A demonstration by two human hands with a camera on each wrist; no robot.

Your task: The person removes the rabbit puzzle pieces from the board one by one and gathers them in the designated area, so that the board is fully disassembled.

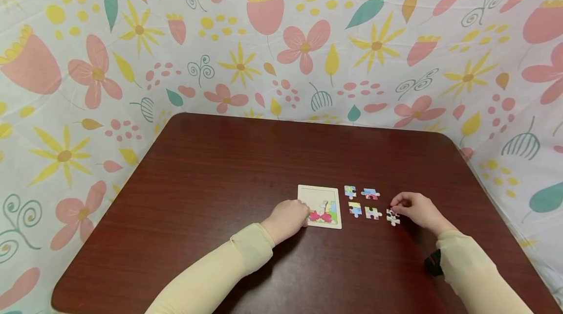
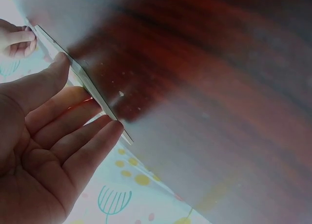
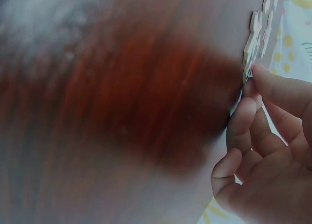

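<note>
A square puzzle board [image 1: 320, 190] with a pale raised rim lies on the table, some pieces fitted in its lower right part. My left hand [image 1: 288, 218] holds the board at its left edge; in the left wrist view its thumb and fingers [image 2: 92, 153] lie along the board's edge [image 2: 87, 83]. To the right of the board my right hand [image 1: 420, 211] pinches a puzzle piece [image 1: 393, 218] between thumb and index finger. The right wrist view shows the thumb [image 3: 282, 90] at the end of the piece, the other fingers curled below.
Several loose puzzle pieces [image 1: 373, 213] lie in two rows between the board and my right hand. The dark brown table [image 1: 228, 167] has rounded corners, and a flower-printed cloth [image 1: 303, 79] hangs behind and beside it. A black band [image 1: 434, 262] shows under the right sleeve.
</note>
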